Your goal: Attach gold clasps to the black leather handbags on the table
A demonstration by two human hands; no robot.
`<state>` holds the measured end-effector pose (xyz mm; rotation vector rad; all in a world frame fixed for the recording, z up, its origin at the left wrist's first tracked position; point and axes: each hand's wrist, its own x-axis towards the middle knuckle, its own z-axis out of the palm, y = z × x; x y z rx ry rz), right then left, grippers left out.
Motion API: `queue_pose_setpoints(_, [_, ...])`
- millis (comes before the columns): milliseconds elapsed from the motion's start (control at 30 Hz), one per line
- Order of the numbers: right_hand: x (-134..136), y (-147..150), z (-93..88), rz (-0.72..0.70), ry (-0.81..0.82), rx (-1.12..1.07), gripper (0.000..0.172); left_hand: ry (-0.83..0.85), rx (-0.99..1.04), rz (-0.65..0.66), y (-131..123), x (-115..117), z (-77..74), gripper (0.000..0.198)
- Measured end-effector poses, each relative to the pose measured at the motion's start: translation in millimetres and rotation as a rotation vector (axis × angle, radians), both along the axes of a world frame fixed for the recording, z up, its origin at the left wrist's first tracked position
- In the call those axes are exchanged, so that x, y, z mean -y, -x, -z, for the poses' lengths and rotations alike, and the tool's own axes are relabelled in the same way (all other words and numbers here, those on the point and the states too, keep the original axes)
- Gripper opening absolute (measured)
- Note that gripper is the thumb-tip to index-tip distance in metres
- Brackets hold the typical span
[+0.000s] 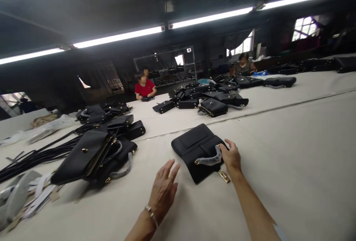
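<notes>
A black leather handbag (pixel 191 140) lies flat on the pale table before me, its flap spread out. Its handle (pixel 210 158) is wrapped in clear plastic, and a gold clasp piece (pixel 223 176) sticks out at the near side. My right hand (pixel 231 156) grips the bag's right edge, thumb by the handle's end; its lower fingers are partly hidden. Just left of the bag, my left hand (pixel 164 187) hovers with fingers apart and nothing in it.
To the left lie another black handbag (pixel 83 152), black straps (pixel 36 161) and paper strips (pixel 40 196). Several more bags (pixel 213 106) are piled across the table seam. A person in red (pixel 145 88) and another person (pixel 243 66) sit at the far side.
</notes>
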<state>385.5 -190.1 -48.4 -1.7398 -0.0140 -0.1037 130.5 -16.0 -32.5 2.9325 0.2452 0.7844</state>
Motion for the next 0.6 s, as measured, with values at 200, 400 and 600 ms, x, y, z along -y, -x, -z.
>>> queue_pose_setpoints(200, [-3.4,1.0,-0.4,-0.085,0.011,0.033,0.045,0.106,0.011,0.025,-88.4,10.6,7.2,0.071])
queue_pose_setpoints(400, [-4.5,-9.6,1.3,-0.124,-0.128,-0.023,0.03,0.294,0.088,0.013,-96.0,-0.8,-21.9,0.048])
queue_pose_setpoints(600, [-1.3,-4.5,-11.2,-0.164,-0.386,-0.105,0.05,0.587,0.207,-0.051,-71.1,-27.4,-97.5,0.024])
